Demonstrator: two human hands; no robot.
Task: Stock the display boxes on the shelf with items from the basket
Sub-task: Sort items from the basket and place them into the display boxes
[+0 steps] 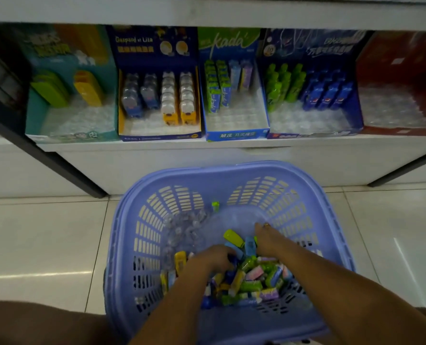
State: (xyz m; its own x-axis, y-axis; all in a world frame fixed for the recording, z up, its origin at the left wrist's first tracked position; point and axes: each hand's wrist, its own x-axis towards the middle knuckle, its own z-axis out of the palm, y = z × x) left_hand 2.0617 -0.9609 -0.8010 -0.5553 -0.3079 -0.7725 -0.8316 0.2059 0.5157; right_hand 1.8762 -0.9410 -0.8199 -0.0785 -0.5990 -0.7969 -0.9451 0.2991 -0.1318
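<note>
Display boxes [236,134] part filled, basket [122,232] far from emptied; left hand [214,257] curls its fingers among items [254,275], hold unconfirmed; right hand [269,239] fingers straight.

I see a lavender basket [232,168] with slotted walls; its items [254,277] are green, yellow, blue and pink-and-white. On the white shelf [132,146], from its left end: a teal box [36,110], a navy box [154,56] edged yellow, a blue box [236,135] topped green, a dark blue box [356,113], a red box [391,58].
</note>
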